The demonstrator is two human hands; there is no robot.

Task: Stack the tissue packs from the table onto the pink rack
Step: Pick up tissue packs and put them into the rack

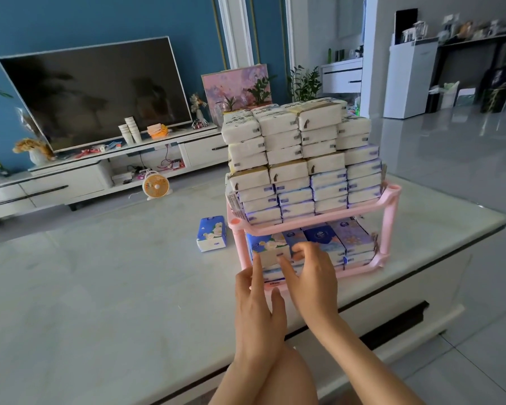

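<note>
I'm seating a pack [270, 250] in the lower tier of the rack [390, 211], centre frame: my left hand [257, 296] presses it with straight fingers, and my right hand [310, 276] pinches its edge with fingers curled. Next, I judge, I push it flush, then fetch the last pack [211, 233] from the table [100, 287], just left of the rack. My hands hide the tier's front row, so I can't tell how full it is.

Home living room: television [95, 92] on low white media cabinet [70, 182], glossy coffee table [114, 273], houseplants [304, 83].
</note>
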